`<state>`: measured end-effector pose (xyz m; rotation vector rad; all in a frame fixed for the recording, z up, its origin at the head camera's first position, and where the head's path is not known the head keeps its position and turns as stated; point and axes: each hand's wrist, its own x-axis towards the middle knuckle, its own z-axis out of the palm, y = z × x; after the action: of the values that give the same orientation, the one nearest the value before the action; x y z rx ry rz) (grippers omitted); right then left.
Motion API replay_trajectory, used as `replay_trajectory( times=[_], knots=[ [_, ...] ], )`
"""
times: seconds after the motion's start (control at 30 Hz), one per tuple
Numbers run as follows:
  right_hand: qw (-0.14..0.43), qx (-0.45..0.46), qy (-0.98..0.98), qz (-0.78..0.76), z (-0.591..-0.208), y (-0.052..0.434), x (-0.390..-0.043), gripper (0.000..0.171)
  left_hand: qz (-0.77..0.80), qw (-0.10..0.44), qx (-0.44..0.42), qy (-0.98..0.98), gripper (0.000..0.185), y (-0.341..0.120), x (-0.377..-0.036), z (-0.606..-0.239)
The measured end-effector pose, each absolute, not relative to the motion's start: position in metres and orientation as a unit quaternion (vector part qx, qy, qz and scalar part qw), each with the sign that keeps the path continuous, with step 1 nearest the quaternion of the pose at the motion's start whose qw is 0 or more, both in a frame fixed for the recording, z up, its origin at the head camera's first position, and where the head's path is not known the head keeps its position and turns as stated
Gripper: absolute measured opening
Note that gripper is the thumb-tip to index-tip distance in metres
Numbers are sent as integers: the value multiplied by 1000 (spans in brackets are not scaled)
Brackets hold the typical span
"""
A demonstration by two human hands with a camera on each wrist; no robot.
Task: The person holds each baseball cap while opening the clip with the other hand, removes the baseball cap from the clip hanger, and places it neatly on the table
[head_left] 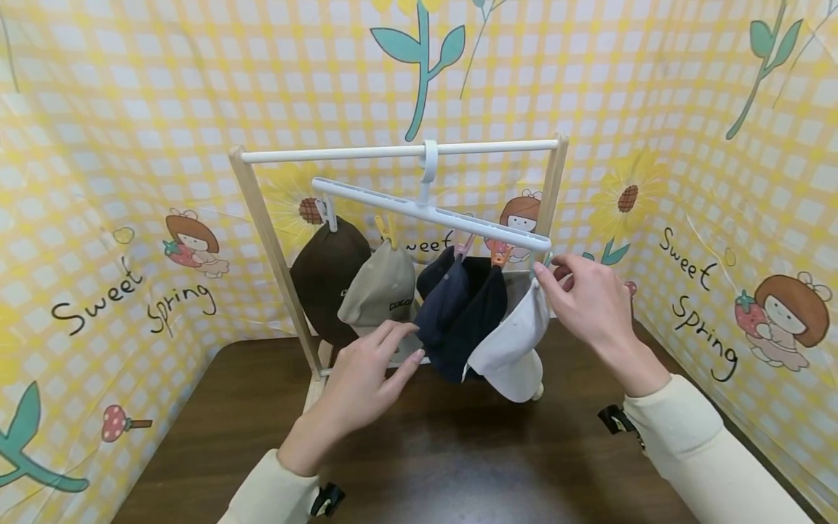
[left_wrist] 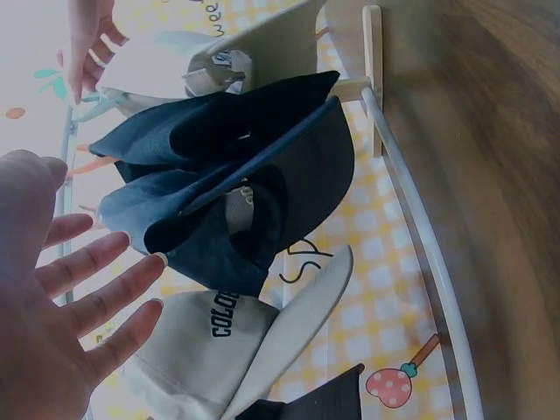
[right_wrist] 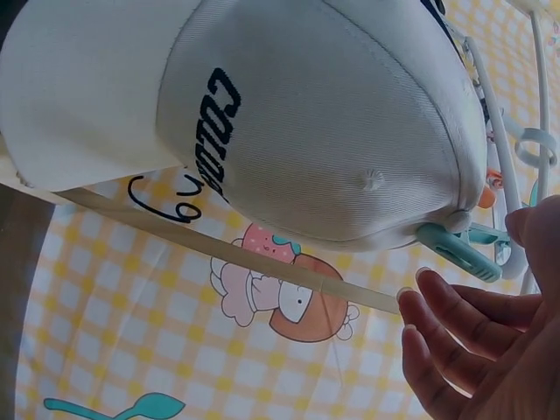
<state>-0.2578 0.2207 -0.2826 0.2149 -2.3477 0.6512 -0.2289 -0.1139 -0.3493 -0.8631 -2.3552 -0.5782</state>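
Observation:
Several baseball caps hang by clips from a white hanger (head_left: 428, 211). My right hand (head_left: 585, 298) is at the hanger's right end, beside the white cap (head_left: 513, 331). In the right wrist view a teal clip (right_wrist: 459, 252) pinches that cap's top; the thumb and loosely bent fingers are near the clip without closing round it. My left hand (head_left: 369, 375) is held with spread fingers in front of the beige cap (head_left: 380, 287) and navy cap (head_left: 445, 306), gripping nothing. A black cap (head_left: 481, 309) hangs beside the navy one, and a dark brown cap (head_left: 330, 273) hangs farthest left.
The hanger hooks over the white rod (head_left: 340, 153) of a wooden-sided rack (head_left: 278, 255). The rack stands on a dark brown table (head_left: 458, 466). Yellow checked cloth (head_left: 131, 182) encloses the back and both sides.

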Motion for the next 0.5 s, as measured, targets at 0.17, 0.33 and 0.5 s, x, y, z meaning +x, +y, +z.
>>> replay_trajectory(
  times=[0.17,0.33,0.5],
  knots=[
    [340,73,-905,245,-280,220,-256,51,-218,280,-332,-874,36,-107,-229,-348],
    [344,72,-904,245,-279,217,-258,52,-221,279,-330,-874,33,-104,-228,-348],
    [351,68,-903,239,-279,214,-260,52,-224,277,-332,-874,32,-101,-227,-350]
  ],
)
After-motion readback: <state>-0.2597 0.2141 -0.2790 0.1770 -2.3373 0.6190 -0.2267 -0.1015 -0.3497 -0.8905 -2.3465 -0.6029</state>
